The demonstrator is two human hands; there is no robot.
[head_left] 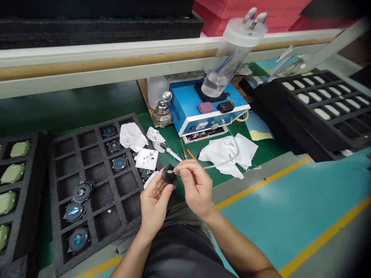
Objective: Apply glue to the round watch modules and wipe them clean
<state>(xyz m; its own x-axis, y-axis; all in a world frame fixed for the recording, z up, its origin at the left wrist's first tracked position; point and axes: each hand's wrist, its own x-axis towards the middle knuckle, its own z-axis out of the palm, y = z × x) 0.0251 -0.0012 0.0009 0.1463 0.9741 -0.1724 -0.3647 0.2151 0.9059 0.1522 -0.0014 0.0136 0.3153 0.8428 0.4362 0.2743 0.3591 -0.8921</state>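
My left hand [155, 200] grips a round black watch case [169, 173] by its edge, just over the front of the bench. In my right hand [197, 187] is a thin clear tube [213, 166], pinched between thumb and fingers near its tip. The tip meets the face of the watch case, or sits just above it; I cannot tell which. From my right hand the tube curves up to the front of a blue machine [185, 104]. A black foam tray [104, 227] to the left holds several similar round watch cases [82, 191].
White wipes [220, 152] lie on the green mat beside a syringe [171, 151] and an orange stick [190, 153]. A glass pump bottle [161, 114] stands left of the machine, and a clear cylinder [222, 73] tops it. Trays with green cases [13, 173] and white pieces [321, 113] flank the bench.
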